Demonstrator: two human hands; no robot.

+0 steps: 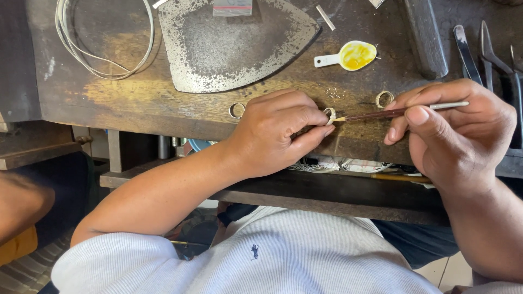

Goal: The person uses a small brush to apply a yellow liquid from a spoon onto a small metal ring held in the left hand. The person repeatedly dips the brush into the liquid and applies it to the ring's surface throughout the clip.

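— Two hands over the front edge of a worn wooden bench (136, 103). Left hand (278, 130) curled, fingertips pinching a small pale ring (330, 114) right at the bench edge.

— And the right?

— Right hand (457, 130) closed round a thin brush (400, 112), held like a pen between thumb and forefingers. Dark shaft, pale rear end, tip touching the pinched ring.

— Anything else of the same kind about?

— Two more rings lying flat on the wood: one (236, 110) just beside the left hand's knuckles, another (384, 99) near the right hand's fingers, above the brush.

— Further back?

— Big scuffed metal plate (234, 43) shaped like a rounded triangle. Right of it, a little white spoon-shaped dish (348, 56) holding something yellow. Coil of pale wire (103, 43) at the far left. Dark pliers and cutters (490, 54) crowded at the right margin, behind the right hand.

— Below the bench?

— Lower shelf (327, 193) with pale bits on it, too hidden to tell what. Grey sweatshirt (261, 256) filling the bottom.
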